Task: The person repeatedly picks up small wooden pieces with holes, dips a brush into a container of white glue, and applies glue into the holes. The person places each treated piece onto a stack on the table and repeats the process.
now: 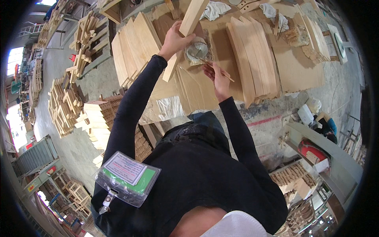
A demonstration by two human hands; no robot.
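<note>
My left hand (173,41) is closed around a long pale wooden board (193,17), tilted over the cardboard-covered bench (189,93). My right hand (219,79) pinches a thin wooden stick (227,74), perhaps a brush handle. Its far end reaches to a round tub (197,50) with whitish contents and a crusted surround. Whether the tip is a brush or bare wood cannot be made out. Flat boards (136,47) lie to the left of the left hand, and a row of curved wooden pieces (252,59) lies to the right of the right hand.
White crumpled cloths (215,10) and a second crusted container (297,36) sit along the bench's far side. Stacked wooden parts (98,118) stand on the floor at left. A grey machine (327,154) is at right, with another person (328,125) beyond it.
</note>
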